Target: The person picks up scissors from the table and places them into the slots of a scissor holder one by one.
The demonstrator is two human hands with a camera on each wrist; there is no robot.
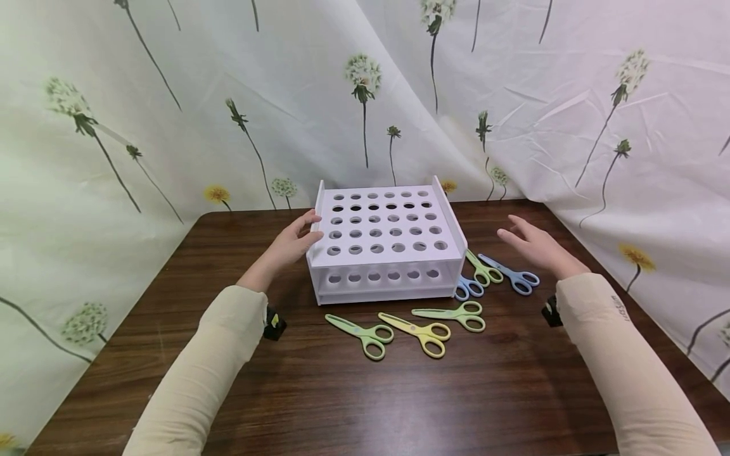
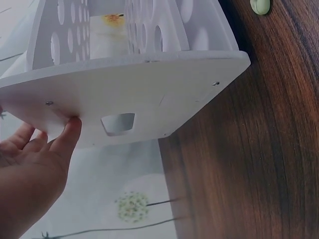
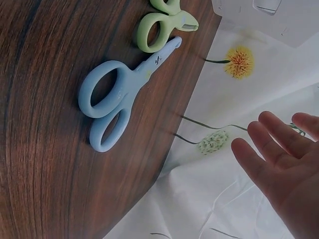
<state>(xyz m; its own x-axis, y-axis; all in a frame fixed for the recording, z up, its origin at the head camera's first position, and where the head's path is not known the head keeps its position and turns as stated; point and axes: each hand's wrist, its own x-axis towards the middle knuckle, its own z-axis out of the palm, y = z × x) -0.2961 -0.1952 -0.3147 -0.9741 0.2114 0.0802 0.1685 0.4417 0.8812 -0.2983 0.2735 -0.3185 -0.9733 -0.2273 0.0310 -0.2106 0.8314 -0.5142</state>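
Observation:
A white rack (image 1: pixel 393 237) with rows of round holes stands on the table. My left hand (image 1: pixel 292 240) is at its left side panel (image 2: pixel 144 94), fingers fairly straight; in the left wrist view the thumb touches the panel's outer face. To the right of the rack my right hand (image 1: pixel 536 247) is held in the air, fingers loosely extended, with nothing in it. Below and left of that hand lie blue scissors (image 3: pixel 124 92) and green scissors (image 1: pixel 483 271). Another pair of blue scissors (image 1: pixel 469 288) is partly hidden behind the rack's right side.
In front of the rack lie green scissors (image 1: pixel 365 334), yellow scissors (image 1: pixel 419 330) and a second green pair (image 1: pixel 456 313). The dark wooden table (image 1: pixel 319 405) ends at a white curtain (image 1: pixel 296 76) printed with dandelions, behind and at both sides.

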